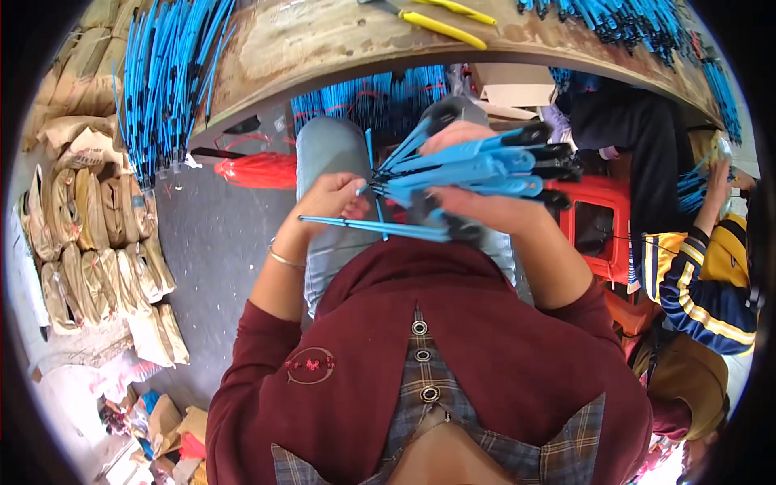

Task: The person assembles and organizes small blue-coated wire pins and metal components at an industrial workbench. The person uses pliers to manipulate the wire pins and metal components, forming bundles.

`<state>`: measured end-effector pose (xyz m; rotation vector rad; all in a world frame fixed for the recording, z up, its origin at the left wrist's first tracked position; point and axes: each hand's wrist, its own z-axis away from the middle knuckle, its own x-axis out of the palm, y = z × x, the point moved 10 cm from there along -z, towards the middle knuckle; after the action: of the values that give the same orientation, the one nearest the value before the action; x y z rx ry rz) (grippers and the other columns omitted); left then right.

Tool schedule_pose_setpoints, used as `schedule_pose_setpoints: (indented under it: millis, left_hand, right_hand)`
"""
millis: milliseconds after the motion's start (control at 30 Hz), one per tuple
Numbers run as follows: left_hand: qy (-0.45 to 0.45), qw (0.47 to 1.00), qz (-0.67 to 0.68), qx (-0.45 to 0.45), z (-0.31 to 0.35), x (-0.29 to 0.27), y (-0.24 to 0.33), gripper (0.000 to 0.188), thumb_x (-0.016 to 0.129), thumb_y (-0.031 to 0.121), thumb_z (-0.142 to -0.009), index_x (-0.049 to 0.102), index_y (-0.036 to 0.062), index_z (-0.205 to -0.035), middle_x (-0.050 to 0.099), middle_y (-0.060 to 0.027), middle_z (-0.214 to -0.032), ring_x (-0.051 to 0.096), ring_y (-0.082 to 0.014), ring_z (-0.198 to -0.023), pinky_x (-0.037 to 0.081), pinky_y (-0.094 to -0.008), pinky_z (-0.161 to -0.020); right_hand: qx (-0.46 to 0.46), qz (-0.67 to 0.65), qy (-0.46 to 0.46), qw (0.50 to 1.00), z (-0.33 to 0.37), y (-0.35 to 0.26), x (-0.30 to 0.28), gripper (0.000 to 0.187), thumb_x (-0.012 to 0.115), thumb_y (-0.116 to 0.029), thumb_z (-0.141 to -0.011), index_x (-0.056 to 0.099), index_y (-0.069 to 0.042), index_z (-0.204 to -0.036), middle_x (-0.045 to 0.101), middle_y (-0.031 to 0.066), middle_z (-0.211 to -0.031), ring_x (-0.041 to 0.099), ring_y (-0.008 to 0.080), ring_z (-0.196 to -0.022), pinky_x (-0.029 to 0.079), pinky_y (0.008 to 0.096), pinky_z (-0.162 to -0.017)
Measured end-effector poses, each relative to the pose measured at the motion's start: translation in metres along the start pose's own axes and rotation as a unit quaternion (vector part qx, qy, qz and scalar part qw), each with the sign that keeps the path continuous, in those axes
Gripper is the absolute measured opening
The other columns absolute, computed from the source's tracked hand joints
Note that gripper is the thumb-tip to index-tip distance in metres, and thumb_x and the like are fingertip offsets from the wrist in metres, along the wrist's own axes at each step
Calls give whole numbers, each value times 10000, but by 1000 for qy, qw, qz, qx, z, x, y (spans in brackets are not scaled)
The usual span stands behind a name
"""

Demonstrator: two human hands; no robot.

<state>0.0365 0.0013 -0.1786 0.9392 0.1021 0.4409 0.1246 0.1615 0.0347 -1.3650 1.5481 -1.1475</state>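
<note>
A loose bundle of bright blue rods (485,166), with broad flat blue parts and black tips, lies over my lap. My right hand (493,208) is wrapped round the bundle's wide end, the black tips pointing right. At the thin ends, my left hand (333,200) has its fingers pinched together by the narrow dark tips; what exactly it pinches is too small to make out. One blue piece (376,229) slants apart from the others, below the bundle, its black end blurred near my right forearm.
A curved wooden table (299,48) is ahead, carrying yellow-handled pliers (444,28) and blue rod piles (166,89). Brown paper packets (89,210) line the left. A red bag (259,170) lies by my knee. At right are a red stool (602,226) and a co-worker's hand (717,186).
</note>
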Motion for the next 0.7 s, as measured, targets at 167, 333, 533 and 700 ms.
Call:
schedule_pose_setpoints:
  millis: [167,333,533,700]
  left_hand:
    - [74,853,-505,105,42,-11,43,401,631,301,-809,550,-16,-1042,630,-57,-850,602,-241,-763,471,-377,-582]
    - [176,924,-215,264,72,-20,126,461,723,275,-710,563,10,-1051,594,-99,-949,581,-229,-869,476,-346,-721]
    - [17,921,98,378,66,25,138,542,795,264,-616,584,28,-1056,548,-129,-1056,541,-218,-981,441,-329,-834]
    - [89,903,-82,412,64,21,129,465,778,190,-648,580,10,-1029,565,-102,-1018,542,-208,-954,449,-332,-806]
  right_hand:
    - [30,24,47,998,-13,-18,-25,420,766,-120,-666,571,-28,-1026,605,60,-944,573,191,-882,467,323,-761]
    - [-125,145,-58,980,-24,-9,1,424,761,-122,-667,559,-25,-1027,603,76,-916,588,209,-842,473,321,-722]
    - [-103,278,-16,955,-17,28,40,478,775,-102,-600,537,-6,-1004,583,135,-903,574,309,-794,471,359,-701]
    - [12,305,-22,952,-23,53,51,641,808,-198,-577,495,-23,-1109,532,176,-1127,530,343,-1014,432,373,-842]
